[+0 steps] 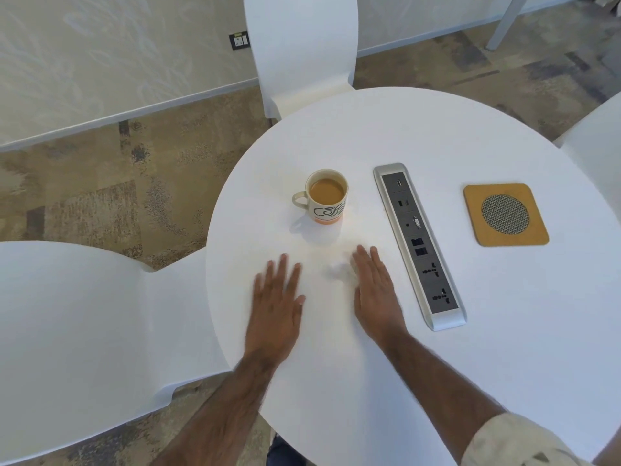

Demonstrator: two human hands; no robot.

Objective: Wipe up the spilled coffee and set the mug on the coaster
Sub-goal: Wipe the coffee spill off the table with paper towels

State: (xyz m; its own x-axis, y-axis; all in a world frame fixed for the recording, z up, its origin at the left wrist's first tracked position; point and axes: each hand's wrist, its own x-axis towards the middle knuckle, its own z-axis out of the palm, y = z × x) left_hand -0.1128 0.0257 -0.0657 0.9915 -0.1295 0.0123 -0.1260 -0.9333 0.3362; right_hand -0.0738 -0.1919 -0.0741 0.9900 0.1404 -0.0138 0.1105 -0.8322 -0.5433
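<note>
A cream mug [326, 196] with dark lettering and an orange base stands upright on the round white table [470, 331], holding light brown coffee, handle to the left. A square cork coaster [505, 214] with a round mesh centre lies at the right, past the socket strip. My left hand [277, 304] lies flat on the table below the mug, fingers straight. My right hand [374, 290] lies flat beside it, and a small white crumpled thing [341, 270], perhaps a tissue, sits at its fingers. No coffee stain shows on the bright tabletop.
A silver and grey socket strip [420, 245] runs along the table between the mug and the coaster. White chairs stand at the far side [302, 52], at the left [77, 324] and at the right edge [601, 146]. Patterned carpet surrounds the table.
</note>
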